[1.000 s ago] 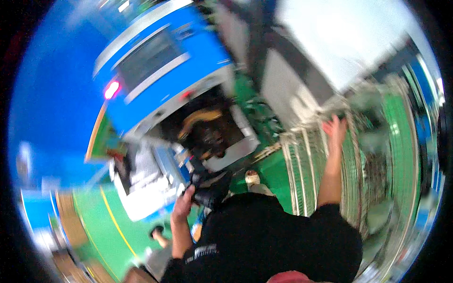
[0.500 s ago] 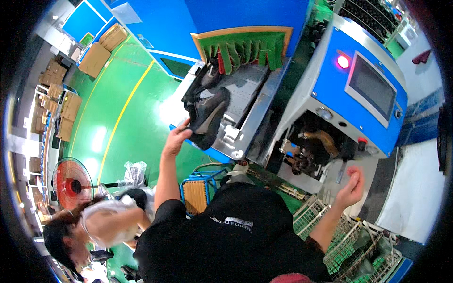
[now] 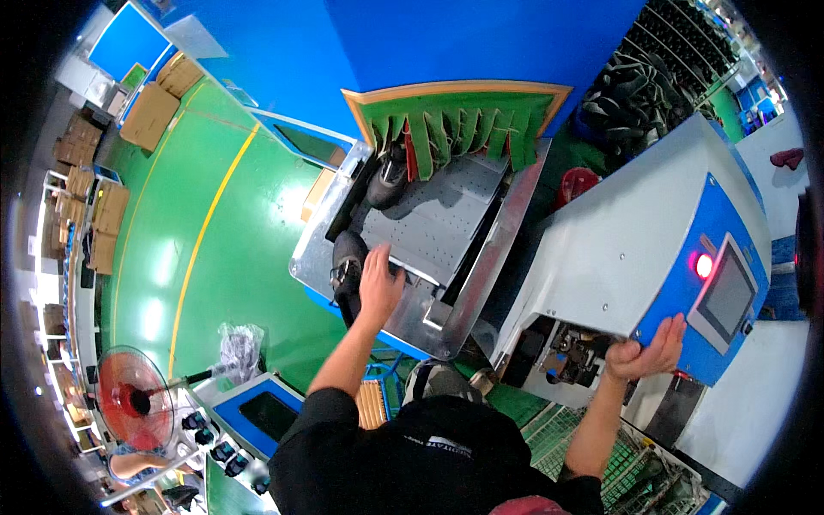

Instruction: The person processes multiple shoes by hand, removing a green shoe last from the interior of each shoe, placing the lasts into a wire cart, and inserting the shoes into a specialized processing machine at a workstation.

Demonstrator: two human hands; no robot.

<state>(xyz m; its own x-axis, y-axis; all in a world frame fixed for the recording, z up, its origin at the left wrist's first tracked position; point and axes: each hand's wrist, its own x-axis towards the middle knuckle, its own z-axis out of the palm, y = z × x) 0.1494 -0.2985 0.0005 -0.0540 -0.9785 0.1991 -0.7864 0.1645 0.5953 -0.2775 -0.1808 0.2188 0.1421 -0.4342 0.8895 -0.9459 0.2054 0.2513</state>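
Observation:
A dark shoe stands at the left front edge of the perforated metal plate. My left hand is right beside it, over the plate's front end, with fingers stretched forward and the thumb apart. Whether it still touches the shoe I cannot tell. Farther back, another dark shoe sits by the green strip curtain of the blue machine. My right hand lies with straight fingers on the blue front panel of a grey machine, below its screen and lit red lamp.
A wire basket stands at lower right, below the grey machine. At left are a red fan and a blue-framed table. A slatted stool is near my body. Piled dark shoes lie at the back right.
The shoe my left hand held up is now down on the plate's left front. My right hand has moved from the air onto the blue panel. The view has shifted.

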